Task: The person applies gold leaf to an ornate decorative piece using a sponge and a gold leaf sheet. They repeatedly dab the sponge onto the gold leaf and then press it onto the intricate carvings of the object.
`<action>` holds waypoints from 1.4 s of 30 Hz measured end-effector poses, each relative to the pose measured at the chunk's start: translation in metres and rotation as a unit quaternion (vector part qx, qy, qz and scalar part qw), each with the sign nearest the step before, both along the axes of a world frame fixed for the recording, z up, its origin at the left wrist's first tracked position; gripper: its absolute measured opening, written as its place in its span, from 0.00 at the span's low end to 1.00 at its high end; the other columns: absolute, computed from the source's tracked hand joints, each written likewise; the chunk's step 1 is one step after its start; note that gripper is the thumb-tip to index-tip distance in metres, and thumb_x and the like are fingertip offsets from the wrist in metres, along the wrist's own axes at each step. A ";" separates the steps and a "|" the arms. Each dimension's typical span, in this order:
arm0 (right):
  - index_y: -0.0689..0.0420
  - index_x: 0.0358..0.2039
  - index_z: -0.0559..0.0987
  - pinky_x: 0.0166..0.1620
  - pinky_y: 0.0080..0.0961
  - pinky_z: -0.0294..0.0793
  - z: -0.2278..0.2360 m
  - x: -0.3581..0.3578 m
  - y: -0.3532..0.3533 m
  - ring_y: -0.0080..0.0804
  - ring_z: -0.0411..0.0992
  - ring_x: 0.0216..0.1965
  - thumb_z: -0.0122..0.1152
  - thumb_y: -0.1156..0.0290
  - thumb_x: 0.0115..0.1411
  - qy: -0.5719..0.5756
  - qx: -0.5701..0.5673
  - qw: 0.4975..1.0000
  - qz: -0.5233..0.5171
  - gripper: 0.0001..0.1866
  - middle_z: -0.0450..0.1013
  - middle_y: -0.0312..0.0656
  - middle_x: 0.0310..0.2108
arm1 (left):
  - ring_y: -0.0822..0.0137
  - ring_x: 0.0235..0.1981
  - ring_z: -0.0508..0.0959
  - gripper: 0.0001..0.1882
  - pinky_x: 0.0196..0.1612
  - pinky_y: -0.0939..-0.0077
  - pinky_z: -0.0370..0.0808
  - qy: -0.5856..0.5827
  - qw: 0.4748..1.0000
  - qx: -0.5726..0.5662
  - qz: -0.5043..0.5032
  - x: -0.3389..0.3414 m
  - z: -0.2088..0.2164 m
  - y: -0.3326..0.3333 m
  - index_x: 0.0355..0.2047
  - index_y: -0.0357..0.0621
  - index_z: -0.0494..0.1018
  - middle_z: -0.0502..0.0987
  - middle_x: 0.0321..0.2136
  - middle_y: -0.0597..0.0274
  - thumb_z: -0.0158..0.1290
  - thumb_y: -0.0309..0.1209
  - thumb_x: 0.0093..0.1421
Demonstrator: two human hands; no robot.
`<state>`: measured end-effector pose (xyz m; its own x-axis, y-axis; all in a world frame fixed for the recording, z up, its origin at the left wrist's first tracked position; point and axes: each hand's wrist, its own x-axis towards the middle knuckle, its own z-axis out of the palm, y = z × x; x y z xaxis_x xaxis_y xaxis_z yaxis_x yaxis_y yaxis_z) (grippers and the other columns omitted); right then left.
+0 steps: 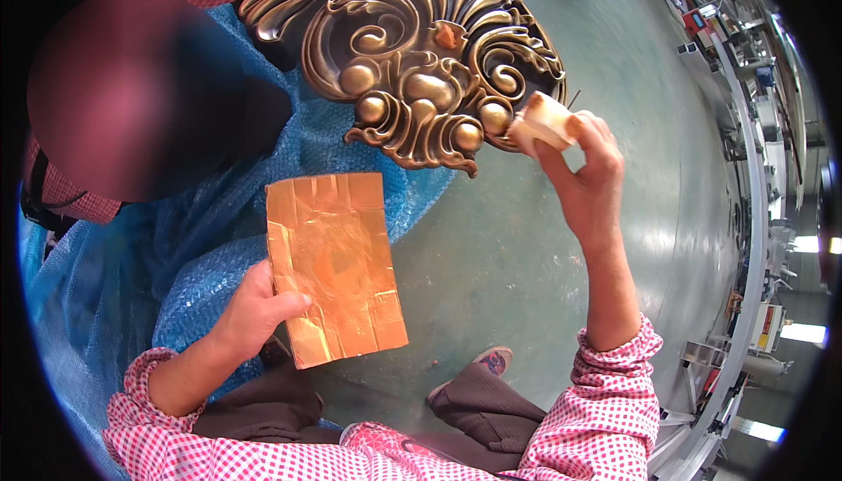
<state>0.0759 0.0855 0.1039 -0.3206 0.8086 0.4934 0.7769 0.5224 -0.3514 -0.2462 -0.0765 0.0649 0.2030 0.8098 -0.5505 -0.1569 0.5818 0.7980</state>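
My left hand [263, 310] grips the lower left edge of a flat board [338, 262] wrapped in creased copper-coloured tape, its thumb lying on top. Between the thumb and fingers of my right hand [586, 165] is a pale sponge block [545, 120] with a brownish top edge. That sponge is at the right rim of a carved ornamental panel [430, 86], dark brown with gold highlights on its scrolls, leaves and round knobs. Whether the sponge touches the panel, I cannot tell. A small orange-brown piece [446, 36] sits in a hollow of the carving.
Blue bubble wrap [219, 288] spreads under the panel and along the left. Close by on the left is another person [158, 95] in a red checked shirt, with the head blurred. The floor [491, 279] is green. Equipment and a long pale rail [750, 174] line the far right.
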 end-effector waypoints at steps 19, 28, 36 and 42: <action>0.63 0.36 0.77 0.35 0.25 0.68 0.017 -0.013 0.005 0.32 0.69 0.29 0.65 0.72 0.49 0.101 -0.065 0.993 0.011 0.14 0.72 0.42 0.27 | 0.68 0.46 0.75 0.26 0.52 0.73 0.70 0.015 1.000 -0.012 -0.011 0.000 -0.002 -0.001 0.51 0.32 0.64 0.74 0.45 0.58 0.47 0.23 0.48; 0.62 0.40 0.76 0.37 0.24 0.69 0.028 -0.008 0.014 0.29 0.70 0.32 0.61 0.76 0.52 0.181 -0.185 0.965 0.045 0.14 0.72 0.43 0.30 | 0.68 0.46 0.74 0.26 0.53 0.71 0.70 0.012 1.000 -0.012 -0.009 -0.001 -0.001 0.000 0.51 0.33 0.64 0.73 0.46 0.58 0.48 0.24 0.49; 0.60 0.32 0.77 0.37 0.27 0.69 0.033 0.011 0.025 0.37 0.71 0.33 0.62 0.78 0.49 -0.038 -0.191 0.978 0.080 0.08 0.71 0.42 0.31 | 0.68 0.45 0.75 0.23 0.51 0.73 0.71 -0.004 1.000 0.006 0.009 0.000 -0.002 -0.002 0.49 0.32 0.65 0.74 0.44 0.57 0.47 0.21 0.50; 0.60 0.35 0.78 0.38 0.25 0.68 0.034 -0.011 0.038 0.33 0.70 0.36 0.58 0.83 0.45 -0.005 -0.140 0.982 0.125 0.14 0.70 0.40 0.32 | 0.68 0.46 0.74 0.26 0.52 0.72 0.70 0.008 1.000 -0.012 -0.013 0.001 -0.002 0.000 0.51 0.32 0.64 0.74 0.45 0.58 0.48 0.24 0.48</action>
<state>0.0646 0.1232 0.1380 -0.5310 0.8068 0.2590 0.6404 0.5823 -0.5009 -0.2456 -0.0761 0.0626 0.2139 0.7913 -0.5728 -0.1285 0.6041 0.7865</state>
